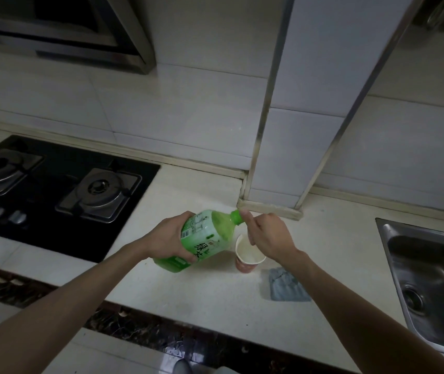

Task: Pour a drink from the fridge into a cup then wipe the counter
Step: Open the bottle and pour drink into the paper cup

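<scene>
A green tea bottle (204, 238) with a green label is tilted over the white counter (188, 298), its neck pointing up and to the right. My left hand (169, 238) grips the bottle's body. My right hand (266, 236) pinches the green cap (236, 216) at the bottle's neck. Just below the right hand stands a paper cup (248, 259), white inside and reddish outside; it looks empty. A folded grey cloth (285, 286) lies on the counter to the right of the cup.
A black gas hob (53, 195) with two burners fills the counter's left side. A steel sink (431, 271) lies at the right. A tiled pillar (296, 157) stands behind the cup, and a range hood (67, 31) hangs at the upper left.
</scene>
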